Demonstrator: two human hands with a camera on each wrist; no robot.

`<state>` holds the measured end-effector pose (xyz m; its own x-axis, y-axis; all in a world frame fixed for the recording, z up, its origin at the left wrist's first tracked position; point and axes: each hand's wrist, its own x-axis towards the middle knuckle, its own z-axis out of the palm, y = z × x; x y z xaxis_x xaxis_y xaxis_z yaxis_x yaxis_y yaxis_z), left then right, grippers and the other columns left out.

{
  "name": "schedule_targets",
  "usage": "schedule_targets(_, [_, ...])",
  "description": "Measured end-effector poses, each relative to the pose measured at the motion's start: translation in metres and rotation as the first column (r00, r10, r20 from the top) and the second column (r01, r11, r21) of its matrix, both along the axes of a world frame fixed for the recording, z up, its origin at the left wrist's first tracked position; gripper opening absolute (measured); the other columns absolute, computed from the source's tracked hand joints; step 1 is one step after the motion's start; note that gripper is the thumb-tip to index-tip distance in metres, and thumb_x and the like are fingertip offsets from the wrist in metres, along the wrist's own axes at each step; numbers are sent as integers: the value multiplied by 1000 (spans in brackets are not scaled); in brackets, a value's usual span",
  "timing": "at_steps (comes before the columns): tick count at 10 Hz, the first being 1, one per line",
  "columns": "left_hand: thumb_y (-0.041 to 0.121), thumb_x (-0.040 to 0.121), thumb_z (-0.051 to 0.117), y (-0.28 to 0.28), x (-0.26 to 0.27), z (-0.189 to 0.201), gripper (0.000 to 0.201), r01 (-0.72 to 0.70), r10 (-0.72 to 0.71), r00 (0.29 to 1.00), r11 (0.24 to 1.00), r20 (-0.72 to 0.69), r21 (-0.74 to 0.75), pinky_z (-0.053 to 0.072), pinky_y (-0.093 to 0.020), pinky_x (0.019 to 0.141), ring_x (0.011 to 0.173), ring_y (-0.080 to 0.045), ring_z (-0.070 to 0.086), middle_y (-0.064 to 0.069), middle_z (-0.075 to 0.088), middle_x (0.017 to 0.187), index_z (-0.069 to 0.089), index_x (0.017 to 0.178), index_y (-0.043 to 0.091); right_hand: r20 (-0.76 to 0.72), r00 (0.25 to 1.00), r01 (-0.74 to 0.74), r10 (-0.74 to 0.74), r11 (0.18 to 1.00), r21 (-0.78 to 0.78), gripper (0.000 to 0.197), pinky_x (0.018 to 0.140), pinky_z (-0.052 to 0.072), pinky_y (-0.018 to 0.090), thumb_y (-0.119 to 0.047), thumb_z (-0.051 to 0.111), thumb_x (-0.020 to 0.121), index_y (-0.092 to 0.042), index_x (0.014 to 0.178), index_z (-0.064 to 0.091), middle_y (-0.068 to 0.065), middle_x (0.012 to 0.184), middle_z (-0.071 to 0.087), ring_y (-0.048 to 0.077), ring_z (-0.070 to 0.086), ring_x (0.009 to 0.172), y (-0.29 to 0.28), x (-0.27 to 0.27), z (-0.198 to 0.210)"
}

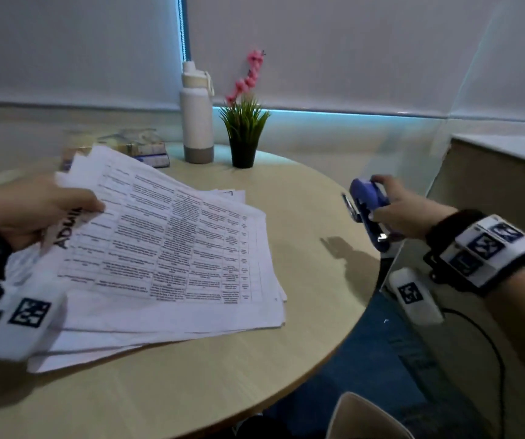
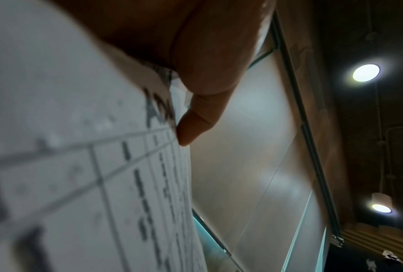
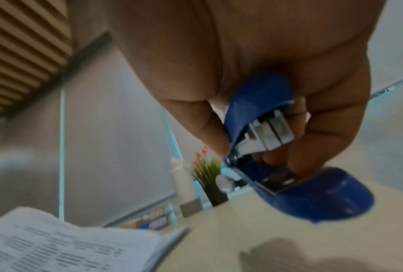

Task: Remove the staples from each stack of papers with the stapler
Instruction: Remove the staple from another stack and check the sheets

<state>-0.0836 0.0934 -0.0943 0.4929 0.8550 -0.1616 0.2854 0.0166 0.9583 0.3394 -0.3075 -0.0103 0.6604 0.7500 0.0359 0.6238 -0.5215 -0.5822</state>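
Your left hand [image 1: 30, 210] pinches top corner of paper stack [image 1: 172, 248], thumb on top sheet; stack fans out rightward over counter [image 1: 191, 375]. Your right hand [image 1: 407, 210] grips blue stapler [image 1: 367, 207], lifted above counter edge, well apart from stack. Beyond hands: white bottle [image 1: 196, 122], potted plant [image 1: 243, 128].

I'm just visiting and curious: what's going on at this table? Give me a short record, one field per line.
Left hand: pinches the corner of the top stack of papers, lifting that corner
Right hand: holds the blue stapler above the table's right edge, apart from the papers
Stapler state: arms spread open
Table: round, light wood
Behind the papers: white bottle, small potted plant, books
Staple: too small to see
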Motion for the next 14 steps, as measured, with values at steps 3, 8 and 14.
schedule_targets(3, [3,56,61,-178,29,76,43,18,-27,997,991,70,129,47,-41,75,58,-28,66,-21,72,76,60,96,-12,204,957,-52,206,813,-581,56,83,51,41,-23,57,81,-12,132,38,10,99,57,33,60,97,92,1,-20])
schedule_targets(8, [14,59,84,-196,73,123,44,191,-248,963,902,104,387,52,-37,89,94,-23,70,-9,75,98,69,100,9,-238,726,-664,646,748,5,22,89,53,47,-21,78,72,-27,92,70,5,95,75,26,71,87,82,-96,42])
schedule_targets(14, [18,76,77,-249,66,117,55,-37,-203,840,903,503,427,56,-27,83,105,-14,67,-1,69,116,49,123,20,-261,733,-185,628,553,812,40,67,57,24,-23,62,73,-11,111,58,-1,99,74,15,71,88,28,-135,10])
